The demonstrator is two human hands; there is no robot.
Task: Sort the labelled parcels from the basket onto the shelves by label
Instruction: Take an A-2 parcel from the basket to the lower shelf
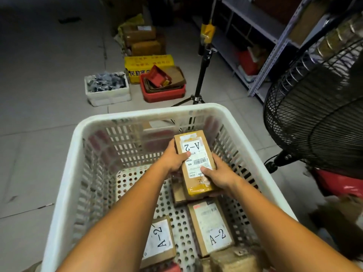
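One parcel lies clasped between left grip and right grip.

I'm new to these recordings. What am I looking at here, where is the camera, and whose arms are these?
There is no machine here: a person is working with bare hands. The single picture comes from a wide-angle camera worn on the person's head. It looks forward and down, which is why both forearms reach in from the bottom edge.

The left hand and right hand together hold a small brown cardboard parcel with a white A-2 label. They hold it over a large white perforated plastic basket.

On the basket floor lie a left-side A-2 parcel and a right-side A-2 parcel, both of brown cardboard.

To the right stand a grey metal shelf rack and a black wire-caged fan.
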